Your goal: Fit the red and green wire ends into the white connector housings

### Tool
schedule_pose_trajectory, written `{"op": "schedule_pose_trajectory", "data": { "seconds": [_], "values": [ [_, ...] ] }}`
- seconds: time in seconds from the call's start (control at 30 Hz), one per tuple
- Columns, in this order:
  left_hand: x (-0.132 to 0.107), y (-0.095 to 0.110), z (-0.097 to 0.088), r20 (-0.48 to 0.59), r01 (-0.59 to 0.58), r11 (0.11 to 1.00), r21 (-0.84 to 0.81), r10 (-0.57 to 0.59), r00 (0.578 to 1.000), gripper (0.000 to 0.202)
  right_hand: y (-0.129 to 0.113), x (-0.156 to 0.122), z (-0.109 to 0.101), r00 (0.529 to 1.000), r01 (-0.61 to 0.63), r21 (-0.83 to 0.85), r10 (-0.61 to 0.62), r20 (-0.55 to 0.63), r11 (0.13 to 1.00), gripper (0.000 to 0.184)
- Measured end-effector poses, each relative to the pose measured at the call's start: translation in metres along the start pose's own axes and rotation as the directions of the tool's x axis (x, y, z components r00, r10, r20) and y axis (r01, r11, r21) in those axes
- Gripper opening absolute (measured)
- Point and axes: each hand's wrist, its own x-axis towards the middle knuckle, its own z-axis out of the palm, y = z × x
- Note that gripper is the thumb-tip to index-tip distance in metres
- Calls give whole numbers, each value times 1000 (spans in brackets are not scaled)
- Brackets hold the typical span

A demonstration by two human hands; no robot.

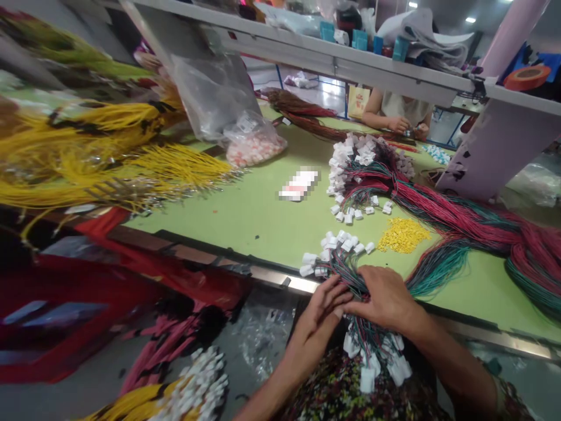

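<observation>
At the table's front edge, my right hand (388, 297) is closed over a bundle of thin dark, red and green wires (350, 272). My left hand (323, 309) presses against the same bundle from the left, fingers bent together, its thumb beside the right one. White plastic connectors (335, 248) on the wire ends fan out on the table just beyond my hands. More white connectors (370, 368) hang below the edge over my lap. A small pile of yellow pieces (404, 235) lies behind my right hand.
On the green tabletop (228, 216), a thick connector-ended wire bundle (421, 193) stretches right. Yellow wires (144, 169) cover the left side. A plastic bag of small parts (254, 143) stands near the shelf panel. Overhead runs a shelf (307, 49); a co-worker's hands (407, 126) show opposite.
</observation>
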Motion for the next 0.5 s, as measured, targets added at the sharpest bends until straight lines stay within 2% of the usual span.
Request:
{"op": "schedule_pose_trajectory", "data": {
  "seconds": [0.07, 0.1, 0.17, 0.23, 0.27, 0.33, 0.4, 0.5],
  "values": [
    [-2, 0, 2, 20, -29, 999, -17, 29, 999, 54, -1, 5, 15, 1000, 8, 75, -8, -10, 997, 24],
    [-3, 0, 1, -6, -45, 999, -17, 45, 999, 53, 0, 4, 22, 998, 11, 126, -4, -57, 992, 24],
    [-4, 1, -1, -137, -70, 997, -12, 68, 988, 45, 4, 0, 33, 978, 42, 218, 4, -208, 975, 31],
    [-4, 3, -2, -235, -33, 999, -25, 27, 972, 34, 6, -6, 40, 925, 119, 253, -15, -379, 960, 34],
    [-3, 5, -1, -224, 9, 999, -43, -18, 974, 32, 7, -10, 42, 890, 161, 248, -32, -454, 955, 33],
    [0, 9, 2, -87, 104, 990, -93, -113, 990, 36, 7, -15, 44, 825, 233, 227, -69, -560, 946, 30],
    [3, 12, 7, 36, 158, 976, -149, -154, 987, 44, 6, -20, 44, 766, 300, 195, -114, -633, 934, 29],
    [7, 12, 13, 57, 164, 969, -183, -156, 986, 41, 7, -25, 45, 689, 401, 138, -199, -697, 906, 32]
  ]
}}
